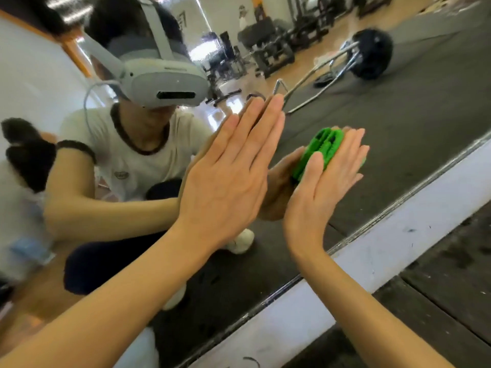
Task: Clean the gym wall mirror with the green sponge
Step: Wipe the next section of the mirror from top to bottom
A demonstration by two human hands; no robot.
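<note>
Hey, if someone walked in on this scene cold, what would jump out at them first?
Two flat hands on the gym wall mirror: the left hand rests bare on the glass at centre, and just to its right the right hand presses the bright green sponge against it. A white ledge runs beneath the mirror.

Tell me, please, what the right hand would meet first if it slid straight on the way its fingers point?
Probably nothing soon: the right hand presses the green sponge flat on the mirror, fingers pointing up and right, where only bare glass shows. Depth is hard to judge.
</note>
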